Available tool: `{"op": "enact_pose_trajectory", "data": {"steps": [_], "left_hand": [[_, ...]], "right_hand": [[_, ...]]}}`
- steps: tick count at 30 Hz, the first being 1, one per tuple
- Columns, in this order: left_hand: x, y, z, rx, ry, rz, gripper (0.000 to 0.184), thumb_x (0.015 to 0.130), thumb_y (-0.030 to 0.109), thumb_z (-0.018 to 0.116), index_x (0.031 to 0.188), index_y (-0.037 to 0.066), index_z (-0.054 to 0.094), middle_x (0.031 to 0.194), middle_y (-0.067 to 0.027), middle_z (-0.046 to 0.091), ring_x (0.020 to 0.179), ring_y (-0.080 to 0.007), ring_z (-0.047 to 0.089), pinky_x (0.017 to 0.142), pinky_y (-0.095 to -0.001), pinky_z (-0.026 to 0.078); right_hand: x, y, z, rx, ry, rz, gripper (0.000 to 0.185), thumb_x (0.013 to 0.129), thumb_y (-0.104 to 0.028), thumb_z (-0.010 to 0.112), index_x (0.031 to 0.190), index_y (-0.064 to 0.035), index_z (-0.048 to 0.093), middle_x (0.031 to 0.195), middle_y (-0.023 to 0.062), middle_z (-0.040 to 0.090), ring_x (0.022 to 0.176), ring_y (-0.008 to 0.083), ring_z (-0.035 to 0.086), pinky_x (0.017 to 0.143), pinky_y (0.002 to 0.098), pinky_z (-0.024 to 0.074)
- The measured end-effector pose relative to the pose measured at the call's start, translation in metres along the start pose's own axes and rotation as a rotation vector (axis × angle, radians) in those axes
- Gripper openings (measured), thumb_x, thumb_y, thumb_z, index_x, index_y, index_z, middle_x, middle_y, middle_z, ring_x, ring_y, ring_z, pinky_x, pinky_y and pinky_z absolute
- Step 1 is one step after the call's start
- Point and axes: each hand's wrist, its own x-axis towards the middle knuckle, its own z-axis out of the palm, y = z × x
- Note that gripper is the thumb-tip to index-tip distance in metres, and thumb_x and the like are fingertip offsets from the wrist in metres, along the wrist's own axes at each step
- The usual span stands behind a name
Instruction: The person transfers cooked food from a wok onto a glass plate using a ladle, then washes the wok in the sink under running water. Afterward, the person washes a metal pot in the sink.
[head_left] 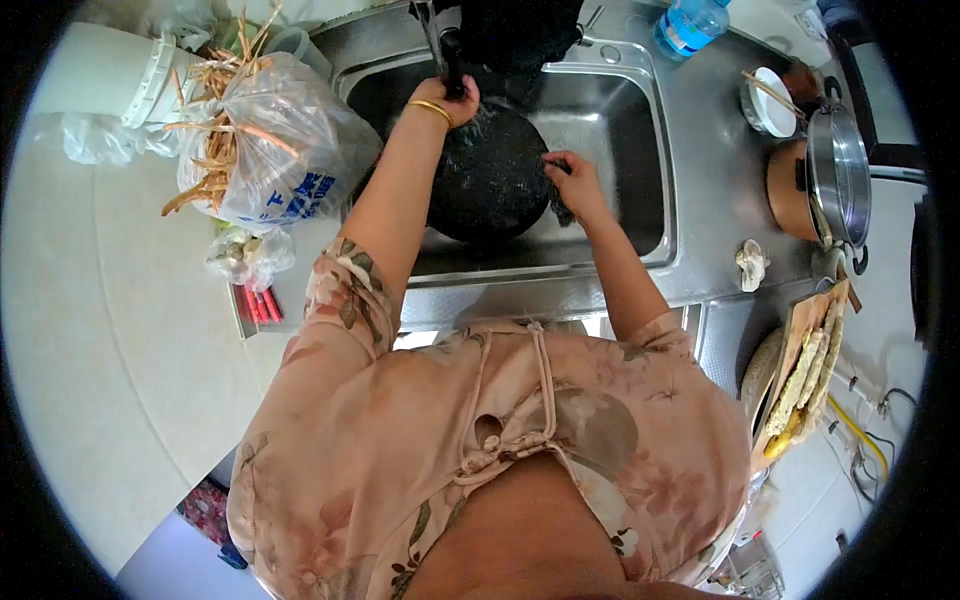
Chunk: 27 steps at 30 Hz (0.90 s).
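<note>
A round black pan lies in the steel sink, wet on its surface. My left hand, with a gold bangle at the wrist, is closed around something dark at the pan's far edge, just under the faucet; whether that is the pan's handle or part of the tap is unclear. At the right rim of the pan, my right hand pinches a dark, rumpled scrubber or cloth. Water appears to run onto the pan near my left hand.
Left of the sink stands a plastic bag of tan, root-like pieces. A blue bottle, a white bowl and a steel pot are on the right. Nearer me, a wooden board holds long pale food pieces.
</note>
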Motion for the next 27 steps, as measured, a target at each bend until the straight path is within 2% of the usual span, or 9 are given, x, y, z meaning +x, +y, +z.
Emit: {"op": "enact_pose_trajectory", "data": {"steps": [5, 10, 11, 14, 16, 18, 22, 26, 27], "left_hand": [[0.007, -0.006, -0.006, 0.184, 0.001, 0.023, 0.023, 0.091, 0.022, 0.038, 0.097, 0.003, 0.051, 0.083, -0.0102, 0.055, 0.066, -0.0207, 0.056, 0.055, -0.0315, 0.052], [-0.017, -0.012, -0.031, 0.383, 0.081, 0.007, 0.018, 0.088, 0.019, 0.043, 0.096, 0.004, 0.05, 0.083, -0.0103, 0.054, 0.071, -0.021, 0.055, 0.059, -0.0314, 0.052], [0.013, 0.001, -0.049, 0.56, 0.044, 0.081, 0.031, 0.083, 0.022, 0.05, 0.107, 0.004, 0.045, 0.093, -0.013, 0.054, 0.085, -0.0237, 0.052, 0.065, -0.0389, 0.05], [0.012, 0.015, -0.061, 1.362, 0.063, 0.09, 0.036, 0.082, 0.008, 0.049, 0.116, 0.001, 0.041, 0.08, -0.0124, 0.057, 0.058, -0.0189, 0.047, 0.05, -0.0394, 0.042], [-0.004, -0.004, -0.081, 1.094, 0.058, 0.357, 0.049, 0.082, -0.001, 0.046, 0.129, -0.001, 0.032, 0.087, -0.0155, 0.058, 0.047, -0.0182, 0.044, 0.043, -0.038, 0.038], [-0.022, -0.008, -0.096, 1.298, 0.002, 0.474, 0.062, 0.081, -0.006, 0.046, 0.136, 0.0, 0.019, 0.088, -0.0178, 0.057, 0.043, -0.0174, 0.044, 0.04, -0.035, 0.037], [-0.064, -0.024, -0.113, 1.515, 0.006, 0.515, 0.06, 0.081, -0.004, 0.047, 0.135, 0.001, 0.021, 0.081, -0.0154, 0.056, 0.041, -0.0171, 0.044, 0.038, -0.0328, 0.038], [-0.056, -0.049, -0.133, 1.456, -0.04, 0.534, 0.06, 0.079, -0.004, 0.048, 0.134, 0.0, 0.023, 0.076, -0.0122, 0.055, 0.042, -0.0157, 0.044, 0.038, -0.0319, 0.039], [-0.046, -0.058, -0.132, 1.382, -0.096, 0.52, 0.063, 0.079, -0.004, 0.048, 0.135, 0.0, 0.02, 0.073, -0.0111, 0.054, 0.042, -0.0146, 0.044, 0.038, -0.0316, 0.038]], "right_hand": [[-0.027, 0.002, -0.011, 0.089, -0.021, 0.133, 0.017, 0.082, -0.007, 0.056, 0.097, -0.0015, 0.06, 0.082, 0.004, 0.058, 0.074, 0.0112, 0.051, 0.067, 0.0248, 0.0411], [-0.02, 0.04, -0.012, -0.056, 0.068, -0.009, 0.019, 0.074, -0.014, 0.062, 0.091, -0.0045, 0.063, 0.088, 0.0108, 0.063, 0.081, 0.0191, 0.059, 0.074, 0.0305, 0.0455], [-0.019, 0.045, -0.009, -0.071, 0.068, -0.017, 0.02, 0.073, -0.014, 0.063, 0.09, -0.0047, 0.062, 0.086, 0.012, 0.063, 0.081, 0.0203, 0.059, 0.074, 0.0312, 0.0455], [-0.016, 0.051, -0.007, -0.166, 0.06, 0.037, 0.022, 0.072, -0.017, 0.064, 0.092, -0.007, 0.062, 0.087, 0.0137, 0.062, 0.081, 0.0269, 0.058, 0.074, 0.0355, 0.0451], [-0.007, 0.068, 0.0, -0.171, 0.091, 0.046, 0.021, 0.074, -0.012, 0.062, 0.094, -0.0051, 0.06, 0.083, 0.0096, 0.062, 0.077, 0.0221, 0.058, 0.071, 0.0323, 0.0448], [-0.003, 0.076, 0.001, -0.315, 0.152, 0.021, 0.026, 0.074, -0.015, 0.063, 0.098, -0.0078, 0.06, 0.091, 0.0103, 0.061, 0.083, 0.0259, 0.057, 0.074, 0.0365, 0.0444], [-0.027, 0.041, -0.002, -0.848, 0.271, -0.013, 0.036, 0.074, -0.024, 0.063, 0.107, -0.0123, 0.058, 0.11, 0.0106, 0.055, 0.099, 0.0309, 0.051, 0.081, 0.0442, 0.0423], [-0.053, 0.012, 0.015, -0.22, -0.094, -0.108, 0.048, 0.078, -0.041, 0.059, 0.11, -0.0051, 0.055, 0.108, 0.0153, 0.056, 0.098, 0.0294, 0.054, 0.084, 0.0367, 0.0424], [-0.056, 0.012, 0.025, -0.003, -0.298, 0.051, 0.056, 0.078, -0.048, 0.058, 0.114, -0.0051, 0.052, 0.108, 0.0117, 0.056, 0.099, 0.0249, 0.054, 0.082, 0.0347, 0.0432]]}}
